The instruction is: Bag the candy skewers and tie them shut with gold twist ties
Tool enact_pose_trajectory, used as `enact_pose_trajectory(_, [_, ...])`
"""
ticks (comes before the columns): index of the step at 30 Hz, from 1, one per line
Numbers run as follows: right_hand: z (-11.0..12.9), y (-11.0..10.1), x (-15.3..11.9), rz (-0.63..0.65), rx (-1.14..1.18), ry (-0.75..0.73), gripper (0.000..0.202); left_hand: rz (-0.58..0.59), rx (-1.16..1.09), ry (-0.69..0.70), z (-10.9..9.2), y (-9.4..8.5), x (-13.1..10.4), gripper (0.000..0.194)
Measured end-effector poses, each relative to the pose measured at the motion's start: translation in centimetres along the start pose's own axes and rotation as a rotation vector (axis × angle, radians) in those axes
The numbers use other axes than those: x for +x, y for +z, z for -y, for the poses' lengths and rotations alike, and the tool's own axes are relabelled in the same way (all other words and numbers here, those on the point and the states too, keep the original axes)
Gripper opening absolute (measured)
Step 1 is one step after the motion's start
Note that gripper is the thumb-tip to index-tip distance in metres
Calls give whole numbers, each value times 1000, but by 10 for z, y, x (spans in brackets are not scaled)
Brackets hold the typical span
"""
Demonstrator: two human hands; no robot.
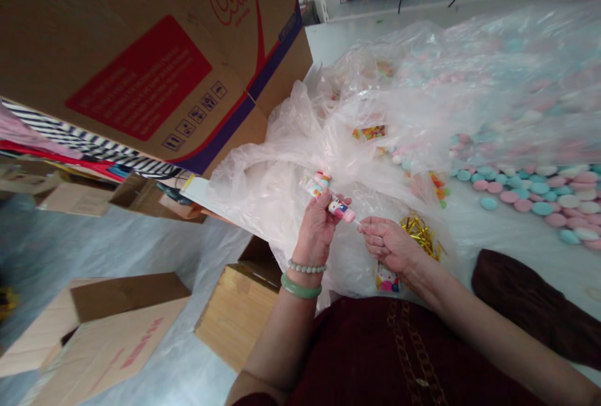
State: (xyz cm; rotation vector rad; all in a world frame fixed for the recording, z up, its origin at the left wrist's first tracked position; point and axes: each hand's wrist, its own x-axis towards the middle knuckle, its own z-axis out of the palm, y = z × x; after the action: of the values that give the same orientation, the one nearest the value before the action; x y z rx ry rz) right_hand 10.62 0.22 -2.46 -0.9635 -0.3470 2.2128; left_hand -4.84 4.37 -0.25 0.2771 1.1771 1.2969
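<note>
My left hand [322, 221] is closed round a small wrapped lollipop [341, 209] with a white cartoon face and pink colouring. A printed clear packet [315, 182] sticks out beyond its fingers; whether the hand grips it too I cannot tell. From the lollipop's lower end a thin white stick [357, 223] runs to my right hand [387, 242], whose thumb and fingers pinch it. Gold twist ties [422, 237] lie beside the right wrist. Partly hidden under that forearm is a small cartoon-printed packet [387, 278].
Crumpled clear plastic [282, 168] covers much of the table. Pink, blue and white round candies [535, 190] spread across the right. A large cardboard box [154, 49] stands at left, with open cartons [117, 337] on the floor. Dark brown cloth [530, 306] lies lower right.
</note>
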Motion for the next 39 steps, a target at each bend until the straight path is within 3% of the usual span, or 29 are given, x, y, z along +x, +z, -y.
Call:
enact_pose_trajectory(3, [0, -1, 0, -2, -18, -7, 17, -22, 42, 0, 2, 0, -1, 22])
enact_pose_trajectory(7, [-3, 4, 0, -41, -88, -63, 18, 30, 72, 104, 7, 8, -11, 29])
enact_pose_trajectory(15, [-11, 12, -3, -279, -642, -438, 16, 86, -66, 186, 24, 27, -23, 27])
enact_pose_trajectory(21, [-8, 24, 0, -224, -483, -456, 21, 146, -97, 158, 33, 36, -29, 30])
enact_pose_trajectory(23, [-6, 24, 0, -240, -507, -510, 21, 199, -106, 83, 30, 34, -28, 29])
enact_pose_trajectory(26, [-2, 15, -3, -362, -786, -670, 18, 243, -121, -94, 16, 25, -21, 27])
enact_pose_trajectory(28, [0, 8, -6, -419, -1022, -727, 20, 210, -168, -127, 3, 19, -15, 28])
enact_pose_trajectory(33, [-3, 2, -13, -391, -1430, -794, 23, 160, -260, -168, -11, 18, -3, 26])
enact_pose_trajectory(36, [-4, 8, -10, -366, -1339, -765, 18, 95, -262, -135, -4, 24, -1, 18])
enact_pose_trajectory(39, [-4, 16, -2, -334, -967, -603, 15, 69, -265, -95, 4, 29, -2, 16])
